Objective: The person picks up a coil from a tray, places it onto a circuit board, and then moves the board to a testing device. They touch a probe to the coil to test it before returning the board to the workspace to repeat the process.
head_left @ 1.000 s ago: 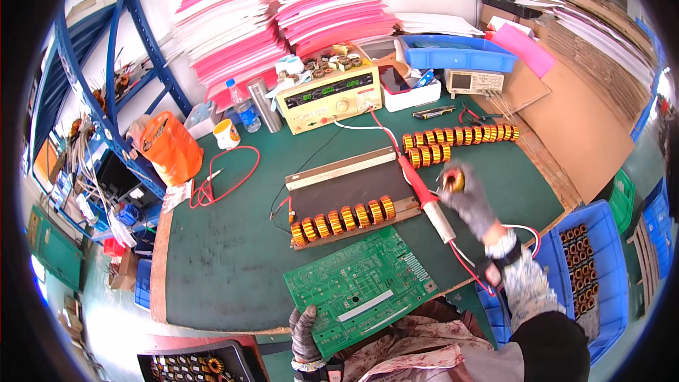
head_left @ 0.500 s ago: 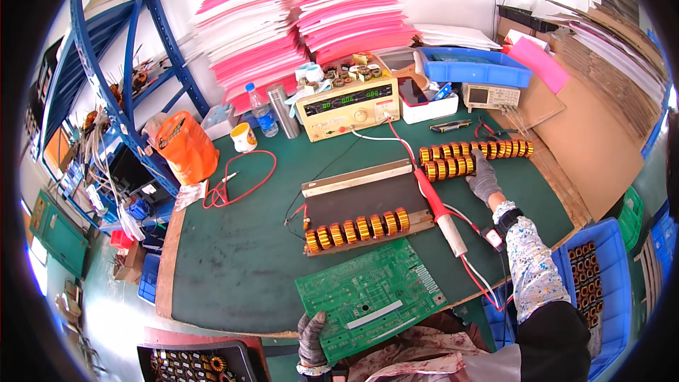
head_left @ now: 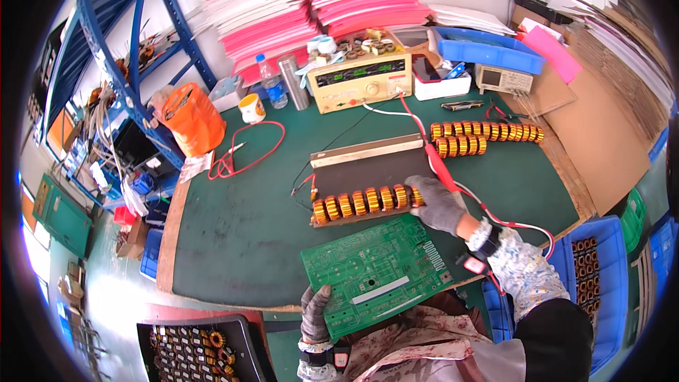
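My left hand (head_left: pixel 315 315), in a grey glove, grips the near left corner of a green circuit board (head_left: pixel 368 276), thumb on top. The board lies tilted at the table's near edge, above my lap. My right hand (head_left: pixel 437 205), also gloved, is closed around a copper-wound toroidal coil (head_left: pixel 418 198) at the right end of a row of similar coils (head_left: pixel 358 203). That row stands on the near wooden strip of a dark-topped fixture (head_left: pixel 375 166). The hand partly covers the coil and the strip's right end.
Two more rows of coils (head_left: pixel 488 131) stand at the back right. A red-handled probe (head_left: pixel 440 168) with cables lies beside the fixture. Behind are a bench power supply (head_left: pixel 361 85), bottle (head_left: pixel 272 85) and cup (head_left: pixel 251 109). Trays of coils (head_left: pixel 247 354) and a blue bin (head_left: pixel 612 269) flank me.
My right hand has come from the back coil rows toward me and left, to the fixture's right end, with a coil. The view has shifted slightly; my left hand keeps hold of the board.
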Demonstrator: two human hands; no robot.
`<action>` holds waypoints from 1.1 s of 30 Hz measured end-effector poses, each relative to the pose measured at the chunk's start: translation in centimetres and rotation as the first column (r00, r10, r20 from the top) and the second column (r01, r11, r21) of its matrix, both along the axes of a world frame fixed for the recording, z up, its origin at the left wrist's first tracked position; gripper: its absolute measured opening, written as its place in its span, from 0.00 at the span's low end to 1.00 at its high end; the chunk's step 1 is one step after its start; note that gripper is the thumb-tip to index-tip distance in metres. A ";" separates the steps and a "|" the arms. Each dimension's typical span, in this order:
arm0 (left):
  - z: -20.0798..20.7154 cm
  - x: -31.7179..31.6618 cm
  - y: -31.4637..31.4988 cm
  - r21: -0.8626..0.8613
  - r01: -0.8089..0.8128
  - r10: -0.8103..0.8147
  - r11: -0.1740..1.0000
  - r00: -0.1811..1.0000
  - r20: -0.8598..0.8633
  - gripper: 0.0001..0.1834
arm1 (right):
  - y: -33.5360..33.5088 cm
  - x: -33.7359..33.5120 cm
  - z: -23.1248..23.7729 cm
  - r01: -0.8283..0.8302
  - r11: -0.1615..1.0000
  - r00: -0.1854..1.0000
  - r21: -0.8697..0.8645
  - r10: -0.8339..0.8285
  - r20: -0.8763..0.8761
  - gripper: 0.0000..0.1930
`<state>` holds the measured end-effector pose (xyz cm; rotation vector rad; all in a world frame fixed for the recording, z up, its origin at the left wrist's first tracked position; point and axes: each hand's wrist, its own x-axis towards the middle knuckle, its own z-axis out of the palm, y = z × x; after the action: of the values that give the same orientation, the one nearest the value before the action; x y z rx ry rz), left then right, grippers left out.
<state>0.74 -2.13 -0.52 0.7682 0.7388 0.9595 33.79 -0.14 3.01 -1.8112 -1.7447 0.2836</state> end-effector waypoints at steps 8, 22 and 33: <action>0.7 0.0 0.2 -0.028 0.007 -0.006 1.000 0.999 0.039 0.23 | -9.1 -2.6 -1.1 0.019 0.981 0.457 -0.192 -0.179 -0.871 0.11; 1.3 0.3 0.1 -0.014 -0.010 0.011 1.000 0.999 0.053 0.25 | -9.4 -7.0 -1.6 -0.007 0.993 0.996 0.114 0.017 -0.085 0.20; 0.6 0.2 -0.2 0.022 -0.044 0.045 0.999 0.999 -0.019 0.23 | -4.8 7.8 2.0 0.356 0.877 0.934 0.324 -0.343 -0.097 0.26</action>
<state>0.91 -2.29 0.06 0.7840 0.7667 1.0027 41.56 -4.92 4.97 -1.8048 -1.3078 -0.1256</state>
